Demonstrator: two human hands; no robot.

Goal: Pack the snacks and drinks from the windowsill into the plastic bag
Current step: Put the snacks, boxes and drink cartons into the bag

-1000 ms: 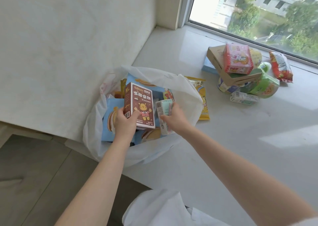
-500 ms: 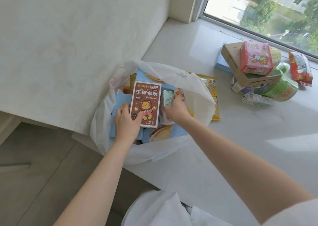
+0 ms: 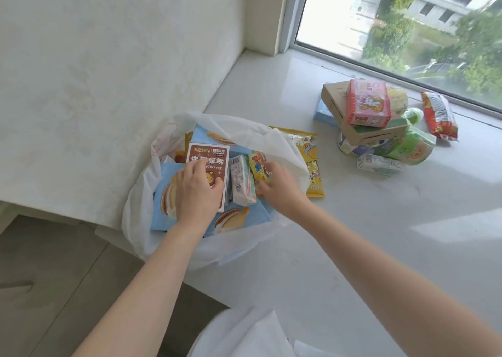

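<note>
The white plastic bag [image 3: 239, 131] stands open at the windowsill's [image 3: 353, 234] left end. It is filled with blue cake boxes [image 3: 239, 220] and other snacks. My left hand [image 3: 199, 191] grips a brown drink box [image 3: 209, 157] across its width, low inside the bag. A small pale drink carton [image 3: 240, 182] stands just to the right of that box. My right hand [image 3: 279, 186] sits to the right of the carton, its fingers curled over a yellow snack packet [image 3: 259, 166] with the thumb below it.
On the sill to the right is a pile: a pink packet [image 3: 368, 104] on a cardboard box [image 3: 332, 98], a green cup [image 3: 407, 147], a small carton [image 3: 379, 163] and a red packet [image 3: 440, 117]. A yellow bag [image 3: 313, 166] lies beside the plastic bag. The sill drops to the floor on the left.
My left hand has lowered the brown box deeper into the bag and slid up over it. My right hand has let go of the pale carton and shifted right onto the yellow packet.
</note>
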